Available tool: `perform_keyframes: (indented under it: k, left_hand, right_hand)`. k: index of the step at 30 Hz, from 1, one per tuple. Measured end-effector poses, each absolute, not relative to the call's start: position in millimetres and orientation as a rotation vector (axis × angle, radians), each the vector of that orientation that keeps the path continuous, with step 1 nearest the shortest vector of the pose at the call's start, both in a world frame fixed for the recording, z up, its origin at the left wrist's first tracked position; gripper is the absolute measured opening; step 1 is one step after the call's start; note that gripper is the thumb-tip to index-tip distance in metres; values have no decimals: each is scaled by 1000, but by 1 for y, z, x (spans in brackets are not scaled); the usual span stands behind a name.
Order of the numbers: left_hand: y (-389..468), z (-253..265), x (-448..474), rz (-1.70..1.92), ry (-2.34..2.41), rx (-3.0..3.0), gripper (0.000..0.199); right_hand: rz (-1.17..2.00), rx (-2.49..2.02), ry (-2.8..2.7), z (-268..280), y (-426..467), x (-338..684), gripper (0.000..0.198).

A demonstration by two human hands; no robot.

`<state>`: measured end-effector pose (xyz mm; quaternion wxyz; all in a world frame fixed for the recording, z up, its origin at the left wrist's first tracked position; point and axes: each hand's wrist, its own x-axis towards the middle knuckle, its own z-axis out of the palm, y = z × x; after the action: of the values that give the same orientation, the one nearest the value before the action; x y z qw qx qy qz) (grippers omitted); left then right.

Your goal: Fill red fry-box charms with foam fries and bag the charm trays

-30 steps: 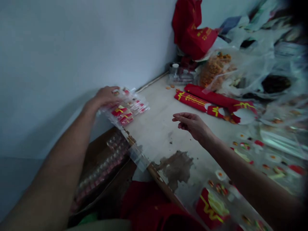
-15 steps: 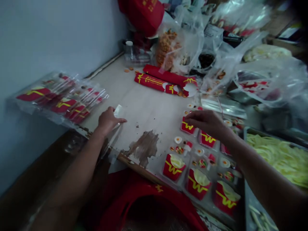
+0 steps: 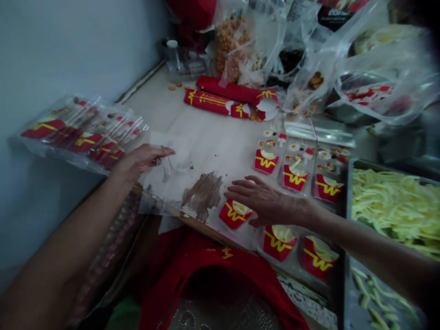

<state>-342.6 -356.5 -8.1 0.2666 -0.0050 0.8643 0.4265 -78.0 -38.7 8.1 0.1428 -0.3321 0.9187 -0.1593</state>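
Left hand (image 3: 146, 156) is laid flat, fingers spread, on a clear bag (image 3: 168, 176) at the tabletop (image 3: 206, 142) edge, at about 9 o'clock. Right hand (image 3: 263, 201) is held palm down, fingers loosely extended, touching a red fry box (image 3: 234, 214) near 6 o'clock; whether the box is pinched cannot be told. More fry boxes (image 3: 295, 176) are seen just beside, at 3 o'clock. Packed bags (image 3: 79, 133) are stacked at 10 o'clock. A fries tray (image 3: 392, 201) is seen far right.

Cramped home packing workshop, worn table (image 3: 206, 151) against bare wall, bulk plastic bags (image 3: 360, 59), rows of miniature fry boxes (image 3: 295, 176)
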Motion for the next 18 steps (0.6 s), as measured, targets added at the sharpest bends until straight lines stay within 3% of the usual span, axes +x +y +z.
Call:
perform_keyframes:
  k: [6, 13, 18]
  left_hand:
    - [-360, -13, -321, 1421, 2210, -107, 51]
    - [-360, -13, -305, 1432, 2318, 65, 44]
    - [-367, -13, -309, 1447, 2248, 128, 46]
  right_hand:
    - [-423, -923, 2734, -10, -61, -110, 122]
    - [-555, -768, 2751, 5, -78, -144, 108]
    - [-480, -689, 2926, 27, -68, -173, 103]
